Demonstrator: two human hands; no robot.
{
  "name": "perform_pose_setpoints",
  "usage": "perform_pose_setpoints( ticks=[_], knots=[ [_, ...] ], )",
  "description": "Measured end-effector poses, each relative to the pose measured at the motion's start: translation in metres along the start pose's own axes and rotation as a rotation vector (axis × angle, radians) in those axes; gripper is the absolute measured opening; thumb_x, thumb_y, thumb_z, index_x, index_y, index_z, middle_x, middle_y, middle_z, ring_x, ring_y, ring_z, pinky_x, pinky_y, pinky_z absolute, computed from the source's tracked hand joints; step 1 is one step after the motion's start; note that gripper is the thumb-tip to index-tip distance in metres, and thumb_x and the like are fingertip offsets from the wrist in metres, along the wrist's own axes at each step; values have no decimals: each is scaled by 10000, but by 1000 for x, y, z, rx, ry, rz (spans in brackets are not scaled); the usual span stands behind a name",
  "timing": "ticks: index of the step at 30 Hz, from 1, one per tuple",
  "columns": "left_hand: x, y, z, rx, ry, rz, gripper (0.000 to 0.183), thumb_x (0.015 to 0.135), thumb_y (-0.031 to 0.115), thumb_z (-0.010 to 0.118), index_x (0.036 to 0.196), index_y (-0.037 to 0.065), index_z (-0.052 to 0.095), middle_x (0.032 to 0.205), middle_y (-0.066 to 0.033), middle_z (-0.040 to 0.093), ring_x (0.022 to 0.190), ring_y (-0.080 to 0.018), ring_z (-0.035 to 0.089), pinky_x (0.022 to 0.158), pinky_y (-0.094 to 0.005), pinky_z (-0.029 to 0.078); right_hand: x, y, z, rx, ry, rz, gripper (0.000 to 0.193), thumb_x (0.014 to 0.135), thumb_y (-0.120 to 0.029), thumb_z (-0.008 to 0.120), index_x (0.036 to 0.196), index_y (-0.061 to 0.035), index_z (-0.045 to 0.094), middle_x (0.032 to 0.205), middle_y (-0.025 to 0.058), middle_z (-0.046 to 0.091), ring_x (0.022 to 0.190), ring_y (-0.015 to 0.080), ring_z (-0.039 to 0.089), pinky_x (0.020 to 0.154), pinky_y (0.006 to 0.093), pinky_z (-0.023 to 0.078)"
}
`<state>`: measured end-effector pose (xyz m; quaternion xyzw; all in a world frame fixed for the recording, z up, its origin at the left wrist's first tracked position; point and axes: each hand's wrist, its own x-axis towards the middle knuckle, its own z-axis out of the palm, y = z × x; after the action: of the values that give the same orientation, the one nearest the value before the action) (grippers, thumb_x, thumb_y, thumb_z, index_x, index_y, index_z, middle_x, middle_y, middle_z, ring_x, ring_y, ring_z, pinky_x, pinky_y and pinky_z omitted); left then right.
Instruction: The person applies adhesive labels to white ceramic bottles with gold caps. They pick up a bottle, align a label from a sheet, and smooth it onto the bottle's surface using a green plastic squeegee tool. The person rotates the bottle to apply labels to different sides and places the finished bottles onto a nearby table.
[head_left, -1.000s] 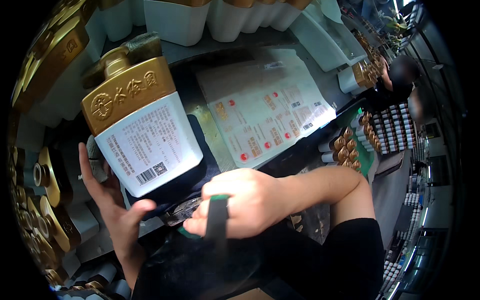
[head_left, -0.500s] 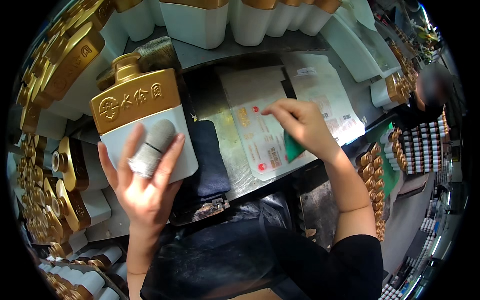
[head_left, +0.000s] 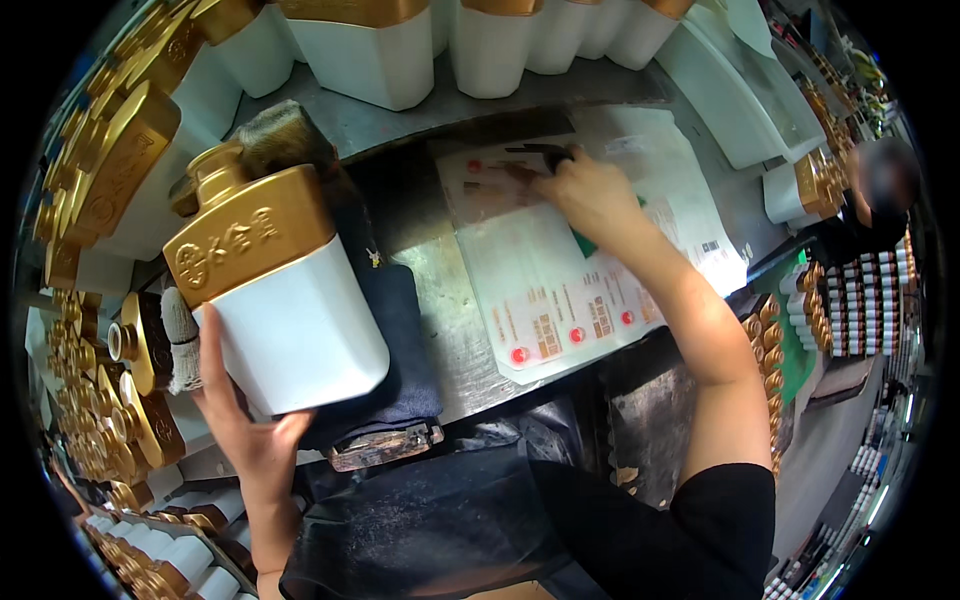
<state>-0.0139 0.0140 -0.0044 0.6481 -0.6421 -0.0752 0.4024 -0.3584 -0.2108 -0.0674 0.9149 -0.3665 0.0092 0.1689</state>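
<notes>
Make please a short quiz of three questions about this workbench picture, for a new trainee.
1. True or false: the left hand holds the white and gold bottle tilted over the dark cloth pad.
2. What lies under the right hand? A) a row of bottles B) the label sheets C) a metal tray
3. Fill in: one finger of the left hand wears a white ____.

Key
1. True.
2. B; the hand also touches a green piece and a dark tool.
3. Finger cot, a knitted one.
</notes>
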Motion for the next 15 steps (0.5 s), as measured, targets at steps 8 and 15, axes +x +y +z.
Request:
perform_pose_setpoints(
  ticks=[8,15],
  knots=[
    [-7,-4,-7,-171,-41,-199,1243,585,220,920,1555,60,161,1575,-150,249,1383,-282,383,1099,-419,374,45,43,29,278,-97,61,253,893,-288,625,1073,-122,691,989,120,697,963,302,656,813,392,529],
    [-10,-14,-20,-224,-76,-213,1283,564,512,886,1535,36,197,1559,-152,285,1371,-275,405,1130,-453,348,61,40,17,489,-171,123,409,881,-408,649,1191,-141,660,1082,162,687,997,338,648,869,386,497]
  ],
)
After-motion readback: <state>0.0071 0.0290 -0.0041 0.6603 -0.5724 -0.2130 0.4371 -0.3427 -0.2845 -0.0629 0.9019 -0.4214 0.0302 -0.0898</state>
